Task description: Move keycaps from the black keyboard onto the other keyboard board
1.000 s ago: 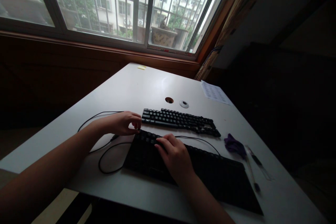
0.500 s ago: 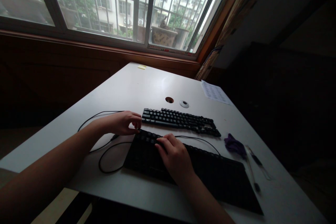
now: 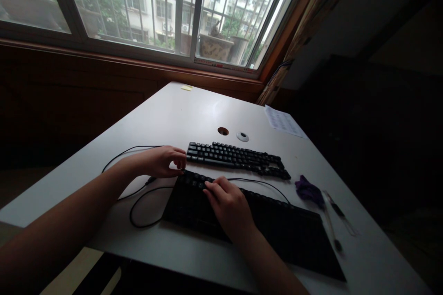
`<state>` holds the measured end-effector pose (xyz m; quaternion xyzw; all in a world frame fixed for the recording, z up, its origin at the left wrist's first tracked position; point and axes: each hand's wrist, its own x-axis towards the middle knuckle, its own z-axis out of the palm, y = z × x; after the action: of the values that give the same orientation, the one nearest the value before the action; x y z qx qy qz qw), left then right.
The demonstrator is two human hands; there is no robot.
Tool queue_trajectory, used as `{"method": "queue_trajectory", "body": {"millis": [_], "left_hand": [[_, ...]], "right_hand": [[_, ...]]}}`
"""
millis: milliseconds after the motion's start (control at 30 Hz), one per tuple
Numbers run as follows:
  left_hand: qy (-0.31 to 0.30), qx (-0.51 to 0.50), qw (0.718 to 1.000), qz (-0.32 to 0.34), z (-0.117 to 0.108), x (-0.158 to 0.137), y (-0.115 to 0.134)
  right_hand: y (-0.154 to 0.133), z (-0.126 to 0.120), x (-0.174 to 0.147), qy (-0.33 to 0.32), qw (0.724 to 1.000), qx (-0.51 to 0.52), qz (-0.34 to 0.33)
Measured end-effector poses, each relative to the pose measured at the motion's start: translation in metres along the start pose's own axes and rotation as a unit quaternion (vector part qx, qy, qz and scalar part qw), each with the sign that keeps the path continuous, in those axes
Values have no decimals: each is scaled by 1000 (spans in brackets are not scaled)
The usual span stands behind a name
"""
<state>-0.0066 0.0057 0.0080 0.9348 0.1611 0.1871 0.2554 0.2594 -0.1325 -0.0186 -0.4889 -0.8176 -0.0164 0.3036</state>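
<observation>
A black keyboard base [image 3: 287, 233] lies slantwise near the front of the desk, with black keycaps [image 3: 194, 180] along its far edge and a dark, bare-looking area elsewhere. At its far left corner my left hand [image 3: 166, 162] is closed in a pinch. What its fingertips hold, if anything, is too small to make out. My right hand [image 3: 228, 200] rests over the base's far side, fingers curled together against the keycap row; whatever lies under them is hidden. Behind the base, loose black keycaps [image 3: 235, 159] are laid out in keyboard order, with a gap at their right part.
A black cable [image 3: 133, 212] loops left of the base. On the right lie a purple cloth [image 3: 308, 191], a brush [image 3: 332, 228] and a wire-ended tool [image 3: 342, 216]. Farther back are a cable hole [image 3: 223, 132], its round cover [image 3: 242, 136] and a printed sheet [image 3: 284, 121] on the white desk [image 3: 148, 122].
Hardly anything differs. Both hands stay at the same spots on the base, and the whole view has shifted very slightly.
</observation>
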Motion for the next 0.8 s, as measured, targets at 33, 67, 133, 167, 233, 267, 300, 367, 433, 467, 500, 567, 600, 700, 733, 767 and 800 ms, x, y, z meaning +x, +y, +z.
{"method": "queue_trajectory", "body": {"millis": [33,67,133,167,233,267,300,367,433,467,500,567,600,700,733,767,800], "left_hand": [[0,1,1000,0,0,0,0],[-1,3,1000,0,0,0,0],[-3,5,1000,-1,0,0,0],[-3,6,1000,-2,0,0,0],[-5,7,1000,-6,0,0,0],[-7,7,1000,-7,-1,0,0],[-7,6,1000,-8,-1,0,0],[-8,5,1000,-9,0,0,0],[-8,4,1000,-8,0,0,0],[-8,4,1000,-8,0,-1,0],[-8,3,1000,-9,0,-1,0],[-7,3,1000,-10,0,-1,0],[-7,3,1000,-11,0,-1,0],[-8,3,1000,-10,0,-1,-1],[-9,3,1000,-11,0,-1,-1],[-9,4,1000,-11,0,-1,-1],[-11,5,1000,-12,0,-1,-2]], "right_hand": [[0,0,0,1,1000,6,2],[-1,0,0,1,1000,14,6],[-1,0,0,-4,999,32,19],[0,0,0,-4,999,42,25],[2,-1,-1,6,997,61,36],[3,-1,-1,17,997,69,40],[4,-1,-1,31,996,76,44],[6,-1,-1,53,994,86,49],[7,-1,-1,60,993,91,49],[7,-2,-1,58,993,92,46],[7,-1,-1,55,993,93,42],[6,-1,-1,45,994,91,33],[6,-1,-1,40,995,90,30],[6,-1,-2,21,996,83,23],[6,-1,-2,12,996,82,22],[6,0,-3,5,997,80,22],[7,0,-3,0,997,79,22]]}}
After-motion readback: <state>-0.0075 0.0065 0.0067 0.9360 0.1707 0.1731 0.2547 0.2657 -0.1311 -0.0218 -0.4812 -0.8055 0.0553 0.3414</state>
